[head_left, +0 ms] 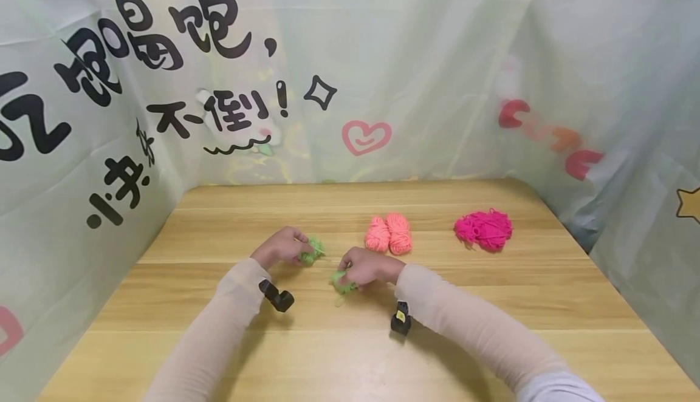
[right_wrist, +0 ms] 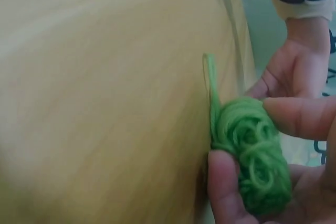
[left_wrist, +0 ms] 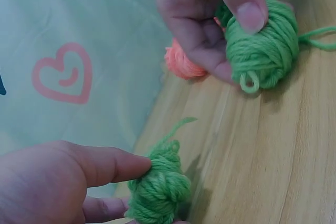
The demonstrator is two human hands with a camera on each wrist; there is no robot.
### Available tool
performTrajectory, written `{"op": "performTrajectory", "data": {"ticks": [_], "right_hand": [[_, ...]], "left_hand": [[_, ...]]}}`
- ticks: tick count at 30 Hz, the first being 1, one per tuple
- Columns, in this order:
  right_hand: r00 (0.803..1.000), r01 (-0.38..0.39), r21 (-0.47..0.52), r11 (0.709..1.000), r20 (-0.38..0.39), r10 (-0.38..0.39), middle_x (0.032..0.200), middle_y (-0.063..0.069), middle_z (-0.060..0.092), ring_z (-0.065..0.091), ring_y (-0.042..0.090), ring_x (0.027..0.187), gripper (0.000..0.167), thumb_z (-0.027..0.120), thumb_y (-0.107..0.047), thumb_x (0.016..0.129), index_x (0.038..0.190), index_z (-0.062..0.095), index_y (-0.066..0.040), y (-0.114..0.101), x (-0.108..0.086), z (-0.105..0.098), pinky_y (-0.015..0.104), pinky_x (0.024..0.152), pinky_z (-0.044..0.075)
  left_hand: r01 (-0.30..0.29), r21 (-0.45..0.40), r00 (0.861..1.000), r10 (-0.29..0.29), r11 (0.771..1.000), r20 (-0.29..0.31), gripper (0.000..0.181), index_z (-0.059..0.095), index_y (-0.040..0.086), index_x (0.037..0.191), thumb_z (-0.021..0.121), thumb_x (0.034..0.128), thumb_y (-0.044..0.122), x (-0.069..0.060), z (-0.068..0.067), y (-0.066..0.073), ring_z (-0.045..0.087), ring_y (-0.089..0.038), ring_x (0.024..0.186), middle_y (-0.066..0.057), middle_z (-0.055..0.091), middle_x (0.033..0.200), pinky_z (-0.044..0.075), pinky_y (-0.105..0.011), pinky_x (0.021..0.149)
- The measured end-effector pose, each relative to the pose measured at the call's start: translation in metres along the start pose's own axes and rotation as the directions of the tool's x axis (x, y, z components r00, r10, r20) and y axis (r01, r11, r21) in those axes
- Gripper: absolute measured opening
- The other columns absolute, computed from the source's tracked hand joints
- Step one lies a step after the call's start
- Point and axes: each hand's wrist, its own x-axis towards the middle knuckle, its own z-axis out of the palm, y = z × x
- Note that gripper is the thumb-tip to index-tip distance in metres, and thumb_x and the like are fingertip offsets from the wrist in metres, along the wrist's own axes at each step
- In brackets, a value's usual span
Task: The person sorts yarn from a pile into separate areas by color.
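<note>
Two small balls of green yarn are in the hands, a short way above or on the wooden table. My left hand (head_left: 282, 246) pinches one green yarn ball (left_wrist: 160, 187) between thumb and fingers; a loose end sticks up from it. The other green yarn ball (right_wrist: 252, 150) is gripped by my right hand (head_left: 365, 266), thumb on one side and fingers on the other. A loop of yarn trails from that ball. In the head view the right hand is nearer the camera than the left, and the two balls are apart.
Two coral-pink yarn balls (head_left: 389, 234) sit side by side behind the right hand. Farther right lies a loose magenta yarn bundle (head_left: 483, 230). A printed cloth (head_left: 437, 74) stands around the back and sides of the wooden table (head_left: 350, 353).
</note>
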Motion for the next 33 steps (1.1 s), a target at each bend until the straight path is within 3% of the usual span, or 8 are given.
{"op": "performTrajectory", "data": {"ticks": [4,7,13,16,24,33], "right_hand": [[1.000,-0.012,0.071,0.997,0.006,0.011,0.090,0.007,0.059,0.054,0.014,0.068,0.022,0.072,-0.015,0.086,0.102,0.064,-0.002,0.007,-0.002,-0.005,0.028,0.058,0.053],[1.000,-0.011,0.084,0.996,0.003,0.010,0.085,0.006,0.058,0.050,0.013,0.064,0.018,0.071,-0.015,0.086,0.098,0.063,-0.004,0.011,-0.002,-0.008,0.025,0.054,0.047],[1.000,-0.008,0.138,0.990,0.003,0.007,0.084,0.007,0.058,0.049,0.014,0.063,0.018,0.071,-0.013,0.085,0.098,0.062,-0.003,0.011,-0.003,-0.009,0.024,0.052,0.043],[1.000,-0.005,0.155,0.988,0.006,0.004,0.084,0.007,0.058,0.049,0.014,0.063,0.018,0.071,-0.013,0.086,0.099,0.062,-0.003,0.010,-0.003,-0.009,0.024,0.053,0.044],[1.000,-0.010,0.179,0.984,-0.006,0.011,0.083,0.006,0.057,0.048,0.013,0.061,0.018,0.070,-0.013,0.087,0.099,0.061,-0.003,0.008,-0.005,-0.010,0.024,0.052,0.043],[1.000,-0.015,0.215,0.977,0.002,0.015,0.084,0.007,0.058,0.049,0.013,0.060,0.023,0.069,-0.012,0.087,0.105,0.060,-0.001,0.009,-0.004,-0.011,0.024,0.051,0.042]], "left_hand": [[0.001,-0.084,0.999,0.003,0.996,0.038,0.041,0.049,-0.013,0.127,0.063,0.0930,0.007,0.001,0.000,-0.001,0.062,-0.026,0.099,-0.020,0.054,0.121,0.057,-0.034,0.078],[-0.008,-0.094,0.999,0.012,0.996,0.041,0.039,0.051,-0.013,0.125,0.062,0.0929,0.006,0.000,0.001,-0.001,0.063,-0.026,0.099,-0.020,0.055,0.121,0.057,-0.034,0.078],[-0.017,-0.116,0.999,0.023,0.993,0.049,0.018,0.061,-0.007,0.103,0.060,0.0931,0.007,-0.002,-0.003,-0.002,0.063,-0.024,0.091,-0.016,0.060,0.106,0.056,-0.035,0.079],[-0.015,-0.149,0.999,0.021,0.989,0.038,0.014,0.060,-0.005,0.101,0.060,0.0928,0.006,-0.003,-0.006,-0.003,0.063,-0.024,0.090,-0.015,0.060,0.103,0.056,-0.036,0.080],[-0.030,-0.204,0.999,0.037,0.978,0.032,0.016,0.057,-0.006,0.104,0.058,0.0928,0.005,-0.001,-0.011,-0.008,0.061,-0.021,0.085,-0.015,0.059,0.103,0.056,-0.034,0.076],[-0.013,-0.294,0.999,0.025,0.956,0.038,0.041,0.046,-0.013,0.128,0.058,0.0931,0.006,-0.001,-0.018,-0.008,0.062,-0.027,0.098,-0.023,0.054,0.120,0.054,-0.039,0.085]]}}
